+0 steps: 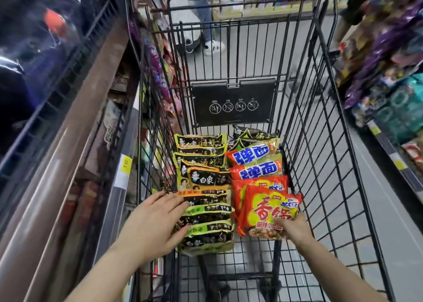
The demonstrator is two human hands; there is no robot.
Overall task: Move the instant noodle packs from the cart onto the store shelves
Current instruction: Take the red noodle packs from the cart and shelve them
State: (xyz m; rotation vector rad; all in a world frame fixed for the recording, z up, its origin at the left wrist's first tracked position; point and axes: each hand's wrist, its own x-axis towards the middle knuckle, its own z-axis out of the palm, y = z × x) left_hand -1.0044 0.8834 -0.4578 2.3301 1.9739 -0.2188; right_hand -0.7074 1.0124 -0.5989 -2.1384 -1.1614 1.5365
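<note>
Both of my forearms reached down from the bottom of the frame into the wire cart (320, 164). My left hand (155, 224) lay flat with fingers straight on the near end of the dark green-and-yellow noodle packs (203, 187), pressing or touching them rather than gripping. My right hand (293, 227) pinched the lower right corner of the nearest red-and-yellow noodle pack (267, 212), thumb on its face.

By my reckoning the job was far from finished: the cart floor at centre frame carried a full row of the green packs on the left and, just beside them on the right, the red packs and two packs with blue lettering (256, 162). None was on its way out yet. Shelves (119, 164) ran down the left edge; what they held was too blurred to name.

All packs looked flat, glossy, crinkly and overlapped like tiles, so I judged they would slide easily.
</note>
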